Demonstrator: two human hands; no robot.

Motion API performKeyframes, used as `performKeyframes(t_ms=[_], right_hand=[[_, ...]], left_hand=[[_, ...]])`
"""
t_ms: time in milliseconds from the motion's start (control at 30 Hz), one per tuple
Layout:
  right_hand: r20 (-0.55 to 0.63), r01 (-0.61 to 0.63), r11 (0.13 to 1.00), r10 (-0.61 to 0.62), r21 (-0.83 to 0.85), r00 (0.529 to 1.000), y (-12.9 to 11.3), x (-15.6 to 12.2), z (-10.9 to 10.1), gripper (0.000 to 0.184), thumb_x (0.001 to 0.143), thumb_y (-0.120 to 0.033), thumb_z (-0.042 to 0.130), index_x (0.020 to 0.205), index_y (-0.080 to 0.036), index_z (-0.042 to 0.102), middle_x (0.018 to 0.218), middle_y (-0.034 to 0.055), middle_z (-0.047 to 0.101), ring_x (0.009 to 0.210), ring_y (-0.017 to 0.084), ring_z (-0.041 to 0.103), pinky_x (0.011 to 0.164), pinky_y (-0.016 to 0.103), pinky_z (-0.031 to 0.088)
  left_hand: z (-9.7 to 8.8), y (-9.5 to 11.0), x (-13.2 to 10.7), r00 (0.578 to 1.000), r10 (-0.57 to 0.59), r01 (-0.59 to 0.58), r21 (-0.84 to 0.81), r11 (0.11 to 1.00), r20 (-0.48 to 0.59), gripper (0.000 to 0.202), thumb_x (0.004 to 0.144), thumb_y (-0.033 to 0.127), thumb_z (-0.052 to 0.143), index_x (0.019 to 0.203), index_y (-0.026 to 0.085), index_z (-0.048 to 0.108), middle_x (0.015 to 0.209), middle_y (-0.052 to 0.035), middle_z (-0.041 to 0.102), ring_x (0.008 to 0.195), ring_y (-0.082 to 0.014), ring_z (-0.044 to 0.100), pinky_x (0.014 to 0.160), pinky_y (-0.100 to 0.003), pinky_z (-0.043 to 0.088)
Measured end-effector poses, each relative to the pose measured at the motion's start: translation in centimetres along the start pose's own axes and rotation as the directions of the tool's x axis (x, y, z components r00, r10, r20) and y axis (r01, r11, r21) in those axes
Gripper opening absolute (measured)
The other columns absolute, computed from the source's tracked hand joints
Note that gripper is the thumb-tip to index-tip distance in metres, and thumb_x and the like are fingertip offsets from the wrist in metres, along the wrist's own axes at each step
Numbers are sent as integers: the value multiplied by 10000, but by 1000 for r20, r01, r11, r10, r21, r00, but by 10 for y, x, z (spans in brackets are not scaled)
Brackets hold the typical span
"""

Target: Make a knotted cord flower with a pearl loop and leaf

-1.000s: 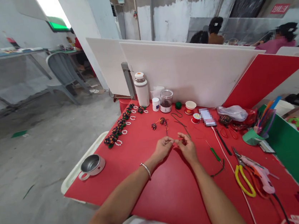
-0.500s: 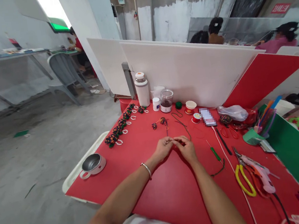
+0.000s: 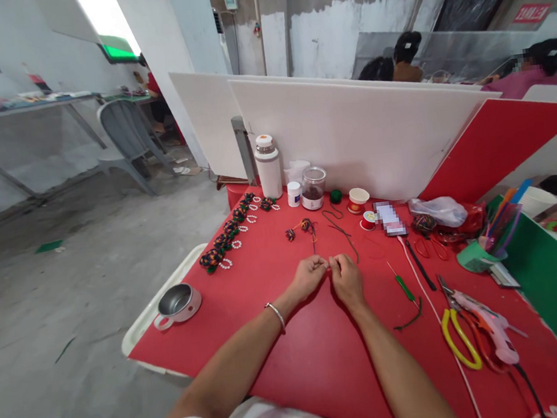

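Observation:
My left hand (image 3: 311,274) is closed in a pinch above the red tabletop (image 3: 314,346), a bracelet on its wrist. Close beside it, my right hand (image 3: 347,278) is pinched too, fingertips almost meeting the left ones. Whatever lies between the fingers is too small to make out. Just beyond the hands lie small multicoloured knotted cord balls (image 3: 305,226) with loose ends, and a dark green cord (image 3: 344,230). A green-handled hook tool (image 3: 405,287) rests to the right of my right hand. Several knotted cord pieces with white bead loops (image 3: 222,242) line the table's left edge.
A metal cup (image 3: 181,304) stands at the left edge. Along the back are a white thermos (image 3: 269,170), a clear jar (image 3: 313,190), thread spools (image 3: 368,220) and a phone (image 3: 389,218). Yellow-handled pliers (image 3: 459,343) and a pink glue gun (image 3: 499,338) lie at right. Co-workers sit behind the partition (image 3: 350,127).
My fingertips have drawn slightly apart, and my right hand has turned more upright with its fingers curled in. The whole view has shifted a little; the table items lie as before.

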State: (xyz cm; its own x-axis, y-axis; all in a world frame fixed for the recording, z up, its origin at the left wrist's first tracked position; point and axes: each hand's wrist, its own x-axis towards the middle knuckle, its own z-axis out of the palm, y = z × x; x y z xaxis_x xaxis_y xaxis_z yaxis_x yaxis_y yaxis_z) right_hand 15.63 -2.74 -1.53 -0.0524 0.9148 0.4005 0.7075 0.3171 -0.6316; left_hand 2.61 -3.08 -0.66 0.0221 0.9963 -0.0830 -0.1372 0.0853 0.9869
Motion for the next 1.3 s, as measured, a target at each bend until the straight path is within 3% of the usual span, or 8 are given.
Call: performKeyframes(t_ms=[400, 500, 667, 900, 1033, 1100, 1167, 1300], right_hand=[[-14, -23, 1000, 24, 10, 1000, -1, 5, -2, 627, 978, -680, 255, 615, -234, 505, 620, 35, 587, 585, 172, 477, 589, 288, 283], [-33, -137, 976, 144, 169, 989, 3, 9, -6, 621, 938, -723, 314, 611, -233, 511, 595, 26, 588, 577, 172, 498, 590, 287, 332], [-56, -331, 818, 402, 471, 914, 10, 14, -17, 613, 914, -725, 367, 546, -240, 443, 480, -25, 466, 492, 152, 465, 538, 283, 378], [67, -133, 872, 115, 472, 991, -6, 9, -12, 367, 801, -565, 658, 699, -215, 693, 742, 40, 665, 721, 185, 595, 689, 293, 473], [57, -257, 792, 272, 554, 961, -12, 14, -11, 487, 854, -630, 542, 599, -216, 556, 595, 5, 537, 597, 164, 523, 615, 297, 458], [81, -305, 681, 341, 666, 937, -25, 19, -22, 506, 858, -687, 485, 653, -225, 519, 604, -1, 516, 578, 167, 529, 607, 314, 476], [74, -219, 596, 259, 772, 963, -48, 18, -46, 478, 843, -710, 494, 755, -241, 517, 724, 20, 555, 651, 191, 598, 690, 369, 523], [-7, -15, 616, 34, 787, 999, -92, -21, -122, 535, 881, -784, 282, 862, -307, 522, 755, 42, 498, 744, 266, 652, 796, 500, 517]], left_hand=[[2, 3, -3, 1000, 15, -15, 1, 1000, 4, 270, 660, 377, 741, 634, 149, 598, 510, 67, 478, 502, -64, 349, 492, -205, 250], [0, 2, -3, 1000, -12, 12, -35, 999, 4, 319, 657, 433, 752, 672, 151, 605, 503, 63, 490, 472, -59, 354, 468, -203, 246], [-6, 0, -4, 996, -86, 88, -113, 990, 26, 418, 690, 558, 722, 787, 178, 577, 414, 117, 383, 334, -43, 230, 384, -207, 144], [-4, 3, -4, 994, -103, 108, -134, 985, 39, 423, 665, 536, 770, 758, 169, 579, 405, 116, 376, 338, -36, 253, 387, -202, 149], [-2, 6, -6, 995, -94, 98, -144, 985, 34, 402, 657, 496, 794, 736, 161, 587, 423, 105, 409, 363, -35, 285, 404, -201, 160], [-1, 9, -8, 996, -88, 92, -157, 983, 31, 411, 661, 509, 789, 756, 163, 589, 417, 107, 405, 356, -37, 278, 402, -206, 154], [-1, 11, -9, 996, -84, 88, -171, 981, 26, 428, 667, 532, 779, 773, 169, 579, 412, 113, 391, 349, -39, 261, 401, -210, 147], [-1, 11, -10, 996, -85, 87, -179, 980, 19, 425, 672, 528, 776, 782, 166, 583, 453, 97, 432, 371, -37, 273, 413, -211, 156]])
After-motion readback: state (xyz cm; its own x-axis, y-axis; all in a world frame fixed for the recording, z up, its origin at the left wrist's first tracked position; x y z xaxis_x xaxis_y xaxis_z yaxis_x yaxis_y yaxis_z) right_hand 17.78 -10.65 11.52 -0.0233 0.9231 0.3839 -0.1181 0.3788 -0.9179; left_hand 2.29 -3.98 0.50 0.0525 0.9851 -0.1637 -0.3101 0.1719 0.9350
